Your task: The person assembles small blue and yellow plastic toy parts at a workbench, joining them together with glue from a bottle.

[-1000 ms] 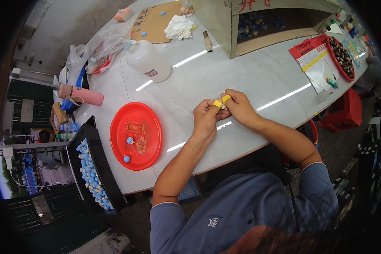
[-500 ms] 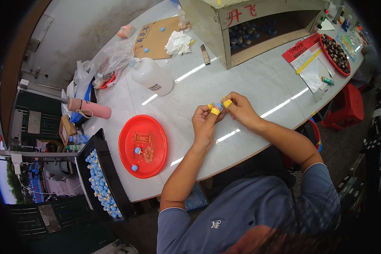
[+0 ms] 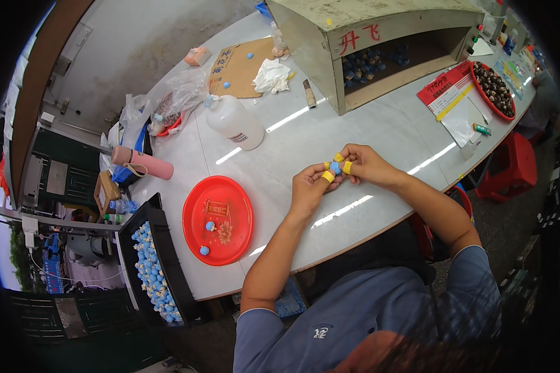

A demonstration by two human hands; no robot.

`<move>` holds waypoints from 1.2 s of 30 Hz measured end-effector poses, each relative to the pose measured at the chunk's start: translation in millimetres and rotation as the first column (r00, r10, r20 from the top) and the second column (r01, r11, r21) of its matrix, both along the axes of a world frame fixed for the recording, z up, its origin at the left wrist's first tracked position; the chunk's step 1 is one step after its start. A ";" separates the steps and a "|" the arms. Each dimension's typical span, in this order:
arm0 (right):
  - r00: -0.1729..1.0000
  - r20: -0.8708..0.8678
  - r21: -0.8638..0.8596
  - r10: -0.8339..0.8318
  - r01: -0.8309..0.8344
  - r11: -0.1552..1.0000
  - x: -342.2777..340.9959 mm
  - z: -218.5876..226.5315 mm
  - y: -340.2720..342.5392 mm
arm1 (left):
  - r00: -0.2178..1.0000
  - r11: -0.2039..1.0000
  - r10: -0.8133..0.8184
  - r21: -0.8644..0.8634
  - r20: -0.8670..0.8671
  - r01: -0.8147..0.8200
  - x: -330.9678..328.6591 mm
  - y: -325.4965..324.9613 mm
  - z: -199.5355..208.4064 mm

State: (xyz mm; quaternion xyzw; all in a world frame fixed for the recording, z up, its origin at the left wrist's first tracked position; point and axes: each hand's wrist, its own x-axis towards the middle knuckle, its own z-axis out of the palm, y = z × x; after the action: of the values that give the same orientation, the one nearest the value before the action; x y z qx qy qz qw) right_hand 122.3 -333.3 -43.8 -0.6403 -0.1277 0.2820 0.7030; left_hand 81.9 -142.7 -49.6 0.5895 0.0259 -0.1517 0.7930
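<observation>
Above the near edge of the table, both hands meet around a small rounded blue piece [image 3: 335, 168]. My left hand [image 3: 309, 189] pinches it from the left, and my right hand [image 3: 368, 165] grips it from the right. Yellow tape wraps the thumb and a finger of each hand. Fingers cover much of the piece, so its full shape is hidden. A round red tray [image 3: 238, 208] lies left of my hands, bearing two small blue balls [image 3: 210, 225] with pale bits. Farther left, a black bin [image 3: 165, 244] holds many similar blue-and-cream pieces [image 3: 149, 267].
A white plastic bottle [image 3: 235, 124] and a pink flask [image 3: 149, 164] stand at left. Behind lie cardboard [image 3: 236, 65], crumpled tissue [image 3: 272, 76] and a metal box [image 3: 305, 53] with blue pieces inside. A red bowl [image 3: 511, 114] of dark pieces sits far right, near a red stool [image 3: 511, 165].
The view has shifted slightly, so the scene sits lower and to the right. My right fingers have closed in on the blue piece, which shows more clearly between both hands.
</observation>
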 end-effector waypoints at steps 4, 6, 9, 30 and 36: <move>0.999 -0.006 -0.037 0.033 -0.034 0.999 1.8 -0.6 -0.2 | 1.000 0.999 0.011 0.047 -0.020 -0.010 1.4 0.0 -3.1; 0.998 0.002 -0.093 0.056 -0.055 0.994 2.6 -5.6 -0.2 | 1.000 0.998 0.003 0.061 0.006 -0.004 2.0 0.1 -9.0; 0.998 -0.017 -0.105 0.055 -0.057 0.993 1.8 -5.1 1.4 | 1.000 0.998 0.017 0.053 0.018 -0.018 1.6 0.3 -14.0; 0.995 0.073 -0.094 0.075 -0.068 0.993 -3.2 -15.4 2.4 | 0.997 0.997 0.044 0.061 0.067 -0.049 -4.1 -1.3 -21.9; 0.994 0.087 -0.098 0.068 -0.059 0.993 -0.3 -13.7 2.1 | 0.994 0.995 0.050 0.076 0.097 -0.058 -0.7 -2.6 -20.5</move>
State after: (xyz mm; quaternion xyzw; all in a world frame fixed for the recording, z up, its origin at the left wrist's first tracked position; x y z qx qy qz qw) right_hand 122.1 -331.2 -57.5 -0.6809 -0.1659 0.2807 0.6557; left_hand 81.2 -145.2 -70.1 0.6257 0.0100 -0.1009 0.7735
